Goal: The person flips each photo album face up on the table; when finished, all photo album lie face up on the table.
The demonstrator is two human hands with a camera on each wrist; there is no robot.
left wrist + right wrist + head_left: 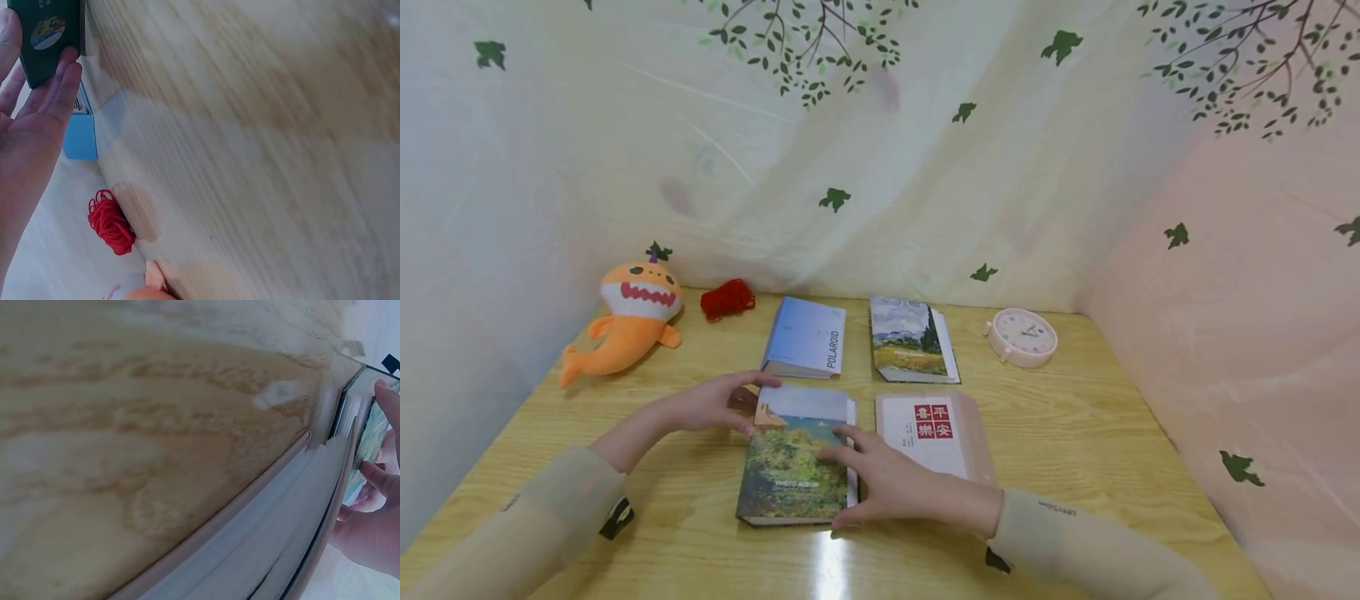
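A photo album point(797, 454) with a painted landscape cover lies at the front of the wooden table. My left hand point(707, 404) touches its left side near the far corner; in the left wrist view, extended fingers point(65, 90) lie against the dark green spine point(47, 62). Across the album's right part reaches my right hand point(891, 475), fingertips on the cover and thumb by the near right corner. Just right of the album is a beige-covered book point(977, 433) with red printed characters, partly hidden under my right forearm. Its page edges point(294, 519) show in the right wrist view.
Behind stand a blue POLAROID album point(805, 333) and another painted-cover album point(910, 337). A pink clock point(1022, 336) lies at the back right. At the back left are an orange shark plush point(636, 321) and a red yarn bundle point(727, 300). Printed cloth surrounds the table.
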